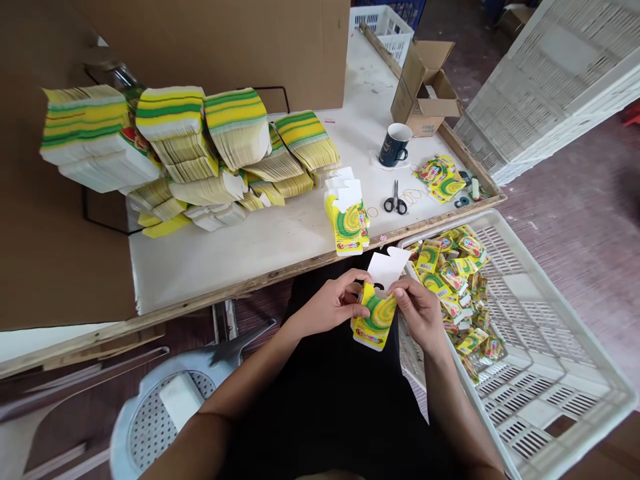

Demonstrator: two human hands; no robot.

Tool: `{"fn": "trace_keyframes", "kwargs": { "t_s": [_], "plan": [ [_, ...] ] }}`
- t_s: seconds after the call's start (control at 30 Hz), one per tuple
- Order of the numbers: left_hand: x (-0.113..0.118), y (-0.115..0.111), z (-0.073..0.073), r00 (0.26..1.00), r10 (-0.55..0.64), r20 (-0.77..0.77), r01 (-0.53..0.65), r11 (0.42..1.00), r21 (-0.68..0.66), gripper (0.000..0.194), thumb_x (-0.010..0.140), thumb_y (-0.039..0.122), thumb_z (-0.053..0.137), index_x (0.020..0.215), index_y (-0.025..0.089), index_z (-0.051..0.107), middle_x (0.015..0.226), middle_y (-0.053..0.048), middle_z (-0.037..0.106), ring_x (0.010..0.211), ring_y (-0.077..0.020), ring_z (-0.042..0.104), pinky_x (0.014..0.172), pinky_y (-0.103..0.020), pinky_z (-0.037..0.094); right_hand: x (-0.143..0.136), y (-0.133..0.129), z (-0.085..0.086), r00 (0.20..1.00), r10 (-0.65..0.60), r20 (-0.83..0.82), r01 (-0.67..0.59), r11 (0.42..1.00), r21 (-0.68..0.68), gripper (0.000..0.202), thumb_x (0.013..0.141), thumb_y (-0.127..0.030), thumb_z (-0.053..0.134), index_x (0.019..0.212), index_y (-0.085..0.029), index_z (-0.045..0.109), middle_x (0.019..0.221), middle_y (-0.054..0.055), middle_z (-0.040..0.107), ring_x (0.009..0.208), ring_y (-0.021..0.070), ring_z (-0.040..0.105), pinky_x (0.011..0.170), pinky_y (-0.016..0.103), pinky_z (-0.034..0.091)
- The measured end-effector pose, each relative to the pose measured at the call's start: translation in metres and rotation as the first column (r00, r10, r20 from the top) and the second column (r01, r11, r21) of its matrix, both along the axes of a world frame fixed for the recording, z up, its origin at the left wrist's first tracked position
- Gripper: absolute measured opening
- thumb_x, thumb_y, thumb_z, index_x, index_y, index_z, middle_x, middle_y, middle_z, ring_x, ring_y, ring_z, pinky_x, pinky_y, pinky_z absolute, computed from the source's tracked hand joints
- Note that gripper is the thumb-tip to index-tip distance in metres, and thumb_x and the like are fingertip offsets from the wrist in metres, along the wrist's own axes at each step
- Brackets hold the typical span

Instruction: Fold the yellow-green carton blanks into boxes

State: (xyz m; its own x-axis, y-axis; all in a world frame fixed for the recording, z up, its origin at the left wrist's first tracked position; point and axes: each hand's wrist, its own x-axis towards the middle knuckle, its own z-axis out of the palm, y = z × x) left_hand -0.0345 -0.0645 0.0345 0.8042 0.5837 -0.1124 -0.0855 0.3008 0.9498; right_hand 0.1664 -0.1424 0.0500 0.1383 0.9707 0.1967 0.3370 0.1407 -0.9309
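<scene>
A small yellow and green printed box [376, 319] is held over my lap, its white top flap standing up and unfolded. My left hand [337, 303] pinches the box's left side between thumb and fingers. At the upper right corner of the same box, by the flap, my right hand [419, 310] grips with thumb and fingertips. Just beyond, a small pile of flat yellow boxes with white flaps [347, 223] lies at the table's front edge. Bundled stacks of flat printed cartons [237, 127] stand at the back left of the table.
A white crate [555, 320] with many yellow packets [450, 273] stands at my right. On the table [200, 267] are scissors [395, 200], a dark mug [395, 145], an open cardboard box [427, 93] and loose packets [440, 177]. A grey stool [165, 413] is at lower left.
</scene>
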Motion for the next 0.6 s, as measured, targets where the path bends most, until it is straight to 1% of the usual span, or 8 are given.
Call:
{"fn": "trace_keyframes", "kwargs": {
  "t_s": [0.07, 0.17, 0.2, 0.3, 0.37, 0.43, 0.53, 0.6],
  "plan": [
    [0.002, -0.002, -0.001, 1.000, 0.029, -0.004, -0.029, 0.999, -0.020, 0.065, 0.082, 0.038, 0.081, 0.135, 0.024, 0.046, 0.102, -0.007, 0.074, 0.080, -0.0179, 0.073, 0.072, -0.027, 0.056, 0.000, 0.002, -0.003, 0.999, -0.043, 0.017, 0.042, 0.998, 0.042, 0.023, 0.100, -0.037, 0.059, 0.088, -0.022, 0.072, 0.083, 0.004, 0.067, 0.075, 0.0173, 0.063, 0.067, 0.029, 0.050],
    [0.005, -0.003, -0.002, 1.000, 0.023, 0.008, -0.023, 1.000, -0.009, 0.090, 0.085, 0.037, 0.078, 0.157, 0.031, 0.023, 0.116, -0.011, 0.073, 0.093, -0.0225, 0.075, 0.082, -0.034, 0.059, 0.000, 0.004, -0.009, 0.989, -0.146, -0.033, 0.148, 0.988, 0.051, 0.019, 0.097, -0.037, 0.064, 0.111, -0.026, 0.071, 0.104, 0.007, 0.071, 0.085, 0.0194, 0.067, 0.070, 0.031, 0.054],
    [0.006, -0.002, -0.002, 1.000, 0.010, 0.005, -0.011, 1.000, 0.021, 0.089, 0.087, 0.037, 0.077, 0.158, 0.030, 0.025, 0.120, -0.013, 0.073, 0.098, -0.0242, 0.075, 0.085, -0.035, 0.059, 0.001, 0.004, -0.010, 0.988, -0.153, -0.034, 0.155, 0.986, 0.055, 0.022, 0.097, -0.037, 0.064, 0.116, -0.027, 0.070, 0.110, 0.008, 0.071, 0.090, 0.0202, 0.068, 0.073, 0.032, 0.055],
    [0.008, -0.002, -0.003, 0.999, 0.049, -0.002, -0.048, 0.989, 0.140, 0.061, 0.090, 0.037, 0.072, 0.146, 0.024, 0.050, 0.133, -0.015, 0.068, 0.111, -0.0266, 0.072, 0.089, -0.034, 0.060, 0.005, 0.004, -0.006, 0.994, -0.094, 0.061, 0.087, 0.990, 0.109, 0.026, 0.100, -0.042, 0.059, 0.111, -0.028, 0.076, 0.114, 0.009, 0.070, 0.106, 0.0243, 0.065, 0.090, 0.039, 0.053],
    [0.010, -0.002, -0.004, 0.993, 0.114, 0.011, -0.114, 0.976, 0.185, 0.051, 0.091, 0.036, 0.070, 0.139, 0.023, 0.058, 0.141, -0.014, 0.063, 0.113, -0.0252, 0.071, 0.090, -0.032, 0.060, 0.007, 0.003, 0.000, 0.992, -0.051, 0.116, 0.040, 0.995, 0.094, 0.037, 0.101, -0.051, 0.053, 0.110, -0.027, 0.079, 0.106, 0.009, 0.071, 0.099, 0.0239, 0.064, 0.086, 0.039, 0.053],
    [0.012, -0.004, -0.005, 0.989, 0.149, 0.016, -0.149, 0.967, 0.206, 0.050, 0.092, 0.035, 0.070, 0.139, 0.024, 0.058, 0.145, -0.012, 0.061, 0.112, -0.0235, 0.072, 0.091, -0.031, 0.060, 0.007, 0.003, 0.006, 0.993, -0.028, 0.114, 0.032, 0.999, -0.029, 0.040, 0.097, -0.055, 0.057, 0.118, -0.026, 0.075, 0.093, 0.006, 0.070, 0.078, 0.0193, 0.061, 0.069, 0.033, 0.051],
    [0.015, -0.006, -0.005, 0.990, 0.139, 0.000, -0.136, 0.965, 0.223, 0.053, 0.093, 0.032, 0.067, 0.144, 0.024, 0.053, 0.146, -0.012, 0.060, 0.113, -0.0230, 0.071, 0.094, -0.032, 0.059, 0.003, 0.004, 0.008, 0.997, -0.031, 0.072, 0.047, 0.972, -0.231, 0.043, 0.090, -0.047, 0.070, 0.125, -0.023, 0.067, 0.072, -0.002, 0.063, 0.058, 0.0135, 0.052, 0.054, 0.026, 0.044],
    [0.016, -0.007, -0.005, 0.994, 0.111, -0.022, -0.104, 0.970, 0.219, 0.054, 0.095, 0.031, 0.064, 0.146, 0.023, 0.050, 0.144, -0.013, 0.061, 0.115, -0.0233, 0.071, 0.095, -0.033, 0.058, 0.001, 0.005, 0.006, 0.994, -0.056, 0.097, 0.080, 0.962, -0.262, 0.038, 0.089, -0.043, 0.070, 0.121, -0.022, 0.065, 0.060, -0.006, 0.053, 0.052, 0.0119, 0.047, 0.051, 0.024, 0.040]
  ]
}}
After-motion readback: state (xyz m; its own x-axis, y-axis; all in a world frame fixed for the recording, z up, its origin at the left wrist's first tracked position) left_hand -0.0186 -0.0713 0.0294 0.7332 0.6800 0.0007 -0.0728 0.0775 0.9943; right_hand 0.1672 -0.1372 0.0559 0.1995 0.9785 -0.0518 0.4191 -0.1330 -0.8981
